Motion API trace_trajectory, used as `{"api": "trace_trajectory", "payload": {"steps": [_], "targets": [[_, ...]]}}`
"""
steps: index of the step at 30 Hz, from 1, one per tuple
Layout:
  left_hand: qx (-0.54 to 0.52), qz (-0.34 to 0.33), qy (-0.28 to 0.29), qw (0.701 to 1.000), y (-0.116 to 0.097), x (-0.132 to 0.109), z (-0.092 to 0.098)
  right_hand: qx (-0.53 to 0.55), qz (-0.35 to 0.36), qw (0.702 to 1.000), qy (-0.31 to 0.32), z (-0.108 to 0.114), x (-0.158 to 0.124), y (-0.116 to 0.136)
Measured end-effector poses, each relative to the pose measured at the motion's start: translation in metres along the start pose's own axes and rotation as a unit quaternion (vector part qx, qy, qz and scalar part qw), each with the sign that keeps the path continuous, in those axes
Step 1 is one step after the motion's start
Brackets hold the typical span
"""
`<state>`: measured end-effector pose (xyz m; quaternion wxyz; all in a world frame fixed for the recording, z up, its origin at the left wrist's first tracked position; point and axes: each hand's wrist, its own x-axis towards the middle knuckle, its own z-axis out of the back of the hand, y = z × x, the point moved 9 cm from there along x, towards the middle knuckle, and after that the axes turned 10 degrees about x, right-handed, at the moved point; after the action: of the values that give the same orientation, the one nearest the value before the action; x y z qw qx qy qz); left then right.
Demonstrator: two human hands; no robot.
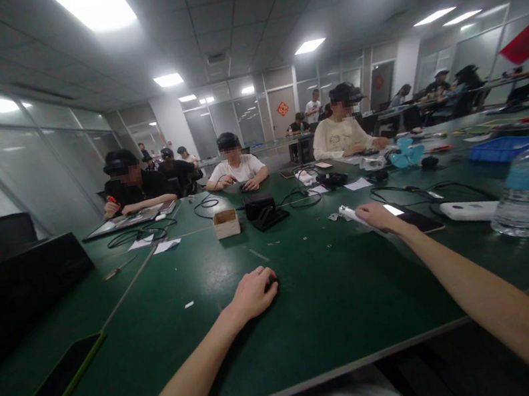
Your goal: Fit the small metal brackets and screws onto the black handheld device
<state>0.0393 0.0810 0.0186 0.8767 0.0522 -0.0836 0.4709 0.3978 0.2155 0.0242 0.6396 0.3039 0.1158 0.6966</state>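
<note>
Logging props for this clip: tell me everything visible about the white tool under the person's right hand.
The white tool is a slim, elongated piece, plastic by its look, lying flat on the green table. Its tip points left and away from the person. The right hand covers its rear part, fingers curled over it, so only the front end shows. A dark phone with a lit patch lies just right of the hand. Finer detail is too small to read.
</note>
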Motion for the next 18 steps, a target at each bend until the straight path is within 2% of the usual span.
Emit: {"api": "trace_trajectory", "payload": {"steps": [3,7,10,12,14,18], "targets": [[-0.005,0.005,-0.004,1.000,0.000,-0.001,0.001,0.008,0.078,0.996,0.053,-0.018,-0.016,0.057],[-0.025,0.030,-0.018,0.999,0.002,-0.001,0.002,0.072,0.217,0.968,0.108,-0.054,-0.057,0.153],[-0.024,0.038,-0.026,0.999,0.004,0.000,0.001,0.096,0.256,0.951,0.146,-0.085,-0.091,0.202],[-0.006,0.043,-0.023,0.999,0.007,0.001,-0.001,0.103,0.245,0.948,0.176,-0.102,-0.107,0.218],[0.009,0.046,-0.016,0.999,0.010,0.002,-0.005,0.114,0.212,0.949,0.203,-0.113,-0.116,0.221],[0.015,0.039,-0.017,0.999,0.011,0.004,-0.008,0.135,0.196,0.950,0.202,-0.117,-0.120,0.218]]}}
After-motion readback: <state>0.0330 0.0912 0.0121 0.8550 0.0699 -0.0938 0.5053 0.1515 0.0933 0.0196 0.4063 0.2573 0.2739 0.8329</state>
